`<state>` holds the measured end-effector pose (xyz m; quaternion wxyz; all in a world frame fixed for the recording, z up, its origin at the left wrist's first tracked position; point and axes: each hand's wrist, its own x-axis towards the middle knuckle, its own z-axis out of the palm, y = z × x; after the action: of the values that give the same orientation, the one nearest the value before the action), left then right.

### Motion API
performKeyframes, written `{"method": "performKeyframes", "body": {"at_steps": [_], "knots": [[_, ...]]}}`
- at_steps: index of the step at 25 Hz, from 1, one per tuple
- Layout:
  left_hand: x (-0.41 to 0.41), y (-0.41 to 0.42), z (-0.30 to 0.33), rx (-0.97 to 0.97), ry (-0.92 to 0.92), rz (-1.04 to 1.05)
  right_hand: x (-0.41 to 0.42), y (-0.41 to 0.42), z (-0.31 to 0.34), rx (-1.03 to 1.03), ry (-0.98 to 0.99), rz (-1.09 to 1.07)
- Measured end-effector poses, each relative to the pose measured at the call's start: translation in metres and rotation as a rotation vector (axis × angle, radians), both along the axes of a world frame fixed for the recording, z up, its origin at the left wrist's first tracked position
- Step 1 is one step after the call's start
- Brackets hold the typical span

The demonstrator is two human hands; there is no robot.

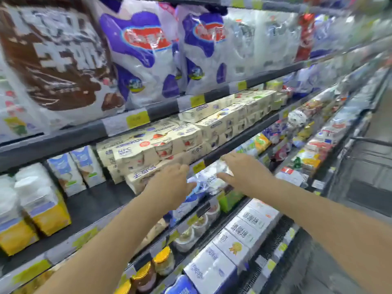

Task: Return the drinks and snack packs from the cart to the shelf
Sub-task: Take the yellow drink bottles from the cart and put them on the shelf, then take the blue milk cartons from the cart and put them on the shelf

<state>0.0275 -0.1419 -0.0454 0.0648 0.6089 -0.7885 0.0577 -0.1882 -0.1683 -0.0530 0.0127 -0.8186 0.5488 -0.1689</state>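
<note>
Currently, head view, item one: a white-and-blue plastic-wrapped pack (212,177), the task's thing, sits at the front lip of the shelf (239,141) below the cream yogurt multipacks (161,145), between your two hands. Item two: your left hand (171,183), fingers curled and loosely together, touching the pack's left end. Item three: your right hand (244,170), fingers spread, thumb under and fingers over the pack's right end, so it reads as a two-handed hold, not a pinch. Risk entry: the pack looks only partly past the shelf edge, so letting go early could tip it onto the jars (163,262) and cartons (250,228) on the tiers below; a hard push could also shove the stacked multipacks askew. Unclear entries: motion blur smears the pack's label, so whether it is drink or snack cannot be told; its underside and rear are hidden by your hands; the cart (369,158) at right is cut off by the frame, contents not visible.
</note>
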Motion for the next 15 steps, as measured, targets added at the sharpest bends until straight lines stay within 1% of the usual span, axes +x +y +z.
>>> {"method": "performKeyframes", "body": {"at_steps": [3,4,8,11,15], "knots": [[-0.106,-0.058,-0.013,-0.024,-0.223,-0.164,-0.129,-0.008,-0.015,0.025,0.123,-0.233],[-0.146,-0.073,-0.017,-0.028,-0.264,-0.205,-0.172,-0.006,-0.022,0.045,0.141,-0.294],[-0.293,-0.105,-0.035,0.017,-0.283,-0.248,-0.324,0.009,-0.047,0.081,0.178,-0.498],[-0.401,-0.117,-0.049,0.029,-0.279,-0.34,-0.429,0.028,-0.064,0.138,0.18,-0.651],[-0.512,-0.125,-0.065,0.062,-0.333,-0.453,-0.53,0.053,-0.078,0.238,0.173,-0.821]]}}
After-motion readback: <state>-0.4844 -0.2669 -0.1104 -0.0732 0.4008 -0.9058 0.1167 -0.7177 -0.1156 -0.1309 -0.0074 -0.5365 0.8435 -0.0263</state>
